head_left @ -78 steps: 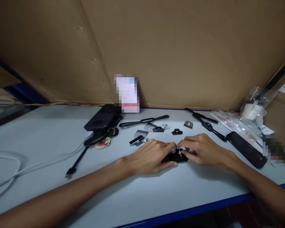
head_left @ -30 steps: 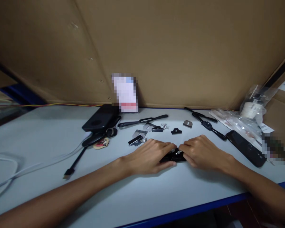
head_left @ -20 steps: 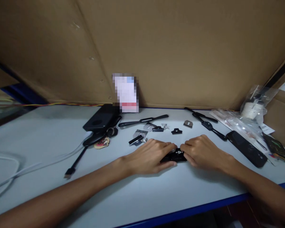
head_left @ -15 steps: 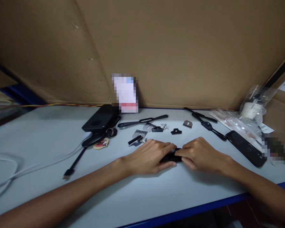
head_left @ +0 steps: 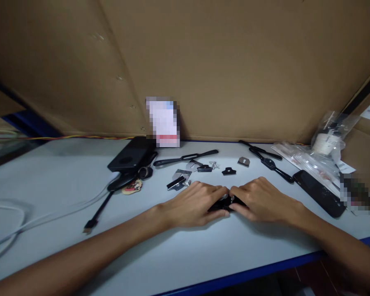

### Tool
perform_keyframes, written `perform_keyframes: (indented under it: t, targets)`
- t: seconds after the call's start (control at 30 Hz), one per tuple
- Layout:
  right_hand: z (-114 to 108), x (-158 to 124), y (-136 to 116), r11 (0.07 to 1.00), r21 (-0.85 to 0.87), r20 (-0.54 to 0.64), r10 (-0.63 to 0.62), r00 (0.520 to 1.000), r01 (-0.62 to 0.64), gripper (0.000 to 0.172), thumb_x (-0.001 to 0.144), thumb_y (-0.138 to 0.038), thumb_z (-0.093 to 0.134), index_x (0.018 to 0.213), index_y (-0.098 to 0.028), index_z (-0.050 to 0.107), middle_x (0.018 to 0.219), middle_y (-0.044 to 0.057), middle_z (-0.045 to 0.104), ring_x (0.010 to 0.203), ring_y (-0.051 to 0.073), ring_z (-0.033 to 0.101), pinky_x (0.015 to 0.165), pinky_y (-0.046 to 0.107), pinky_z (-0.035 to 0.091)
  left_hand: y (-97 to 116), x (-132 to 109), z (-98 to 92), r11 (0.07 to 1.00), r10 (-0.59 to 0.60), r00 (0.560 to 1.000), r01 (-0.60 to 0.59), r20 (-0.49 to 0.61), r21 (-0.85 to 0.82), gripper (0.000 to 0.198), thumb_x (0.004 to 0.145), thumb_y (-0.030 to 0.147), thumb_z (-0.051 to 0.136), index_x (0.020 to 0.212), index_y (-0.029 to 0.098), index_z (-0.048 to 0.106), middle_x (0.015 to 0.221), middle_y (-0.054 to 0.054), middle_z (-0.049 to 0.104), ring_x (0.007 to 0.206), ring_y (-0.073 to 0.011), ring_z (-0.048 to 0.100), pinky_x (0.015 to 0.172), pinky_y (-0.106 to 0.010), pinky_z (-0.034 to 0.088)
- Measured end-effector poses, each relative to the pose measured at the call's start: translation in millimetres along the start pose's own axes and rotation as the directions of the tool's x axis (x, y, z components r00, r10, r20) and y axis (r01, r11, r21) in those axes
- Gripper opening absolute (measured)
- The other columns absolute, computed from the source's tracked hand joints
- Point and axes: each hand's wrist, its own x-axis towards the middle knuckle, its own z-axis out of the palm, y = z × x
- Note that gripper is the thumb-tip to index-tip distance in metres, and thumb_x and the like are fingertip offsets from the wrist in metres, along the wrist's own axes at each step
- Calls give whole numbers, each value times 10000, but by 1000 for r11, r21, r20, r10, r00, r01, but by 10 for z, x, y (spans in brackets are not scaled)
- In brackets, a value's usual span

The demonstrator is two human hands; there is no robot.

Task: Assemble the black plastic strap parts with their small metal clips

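My left hand is closed around the black body of a spokeshave held low over the table. The fingers of my right hand are pinched at the middle of that spokeshave, on a small silvery piece that looks like a screw. Both hands hide most of the tool. Just beyond them lie a black cap plate, a second cap plate, a steel blade, and several small screws. Another black cap plate rests left of these, near my left hand.
A black spokeshave body lies at the back, and another to the right. Beside it are a black phone-like device and clear plastic bags. A black box, cables and a propped-up phone stand left.
My right fingers have shifted slightly on the spokeshave and curled closer to my left fingertips; a small silvery piece now shows between them. My left hand keeps its hold.
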Motion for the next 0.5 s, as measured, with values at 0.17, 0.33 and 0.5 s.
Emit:
perform_keyframes:
  t: [0.17, 0.33, 0.5]
  targets:
    - [22, 36, 42, 999, -34, 28, -9, 1000, 10, 214, 1024, -330, 563, 1074, -132, 623, 826, 87, 746, 653, 176, 629, 554, 298, 213, 14, 0, -24, 1000, -26, 999, 26, 30, -6, 360, 1007, 513, 451, 958, 171, 552, 759, -28, 658, 582, -169, 571, 512, -316, 277]
    - [59, 68, 134, 986, 166, 21, -19, 1000, 15, 199, 992, -350, 627, 1037, -156, 621, 753, 23, 705, 576, 129, 544, 562, 265, 254, 27, 10, -37, 999, -29, 999, 30, 36, -16, 368, 1008, 519, 449, 992, 170, 565, 770, -30, 660, 605, -180, 585, 525, -315, 296]
    - [94, 71, 133, 981, 192, -38, -15, 999, 22, 166, 992, -328, 619, 966, -165, 632, 728, 5, 678, 548, 116, 481, 557, 269, 234, 17, 11, -28, 999, -34, 998, 36, 43, -34, 384, 1007, 531, 443, 998, 170, 572, 787, -34, 669, 602, -173, 579, 524, -308, 312]
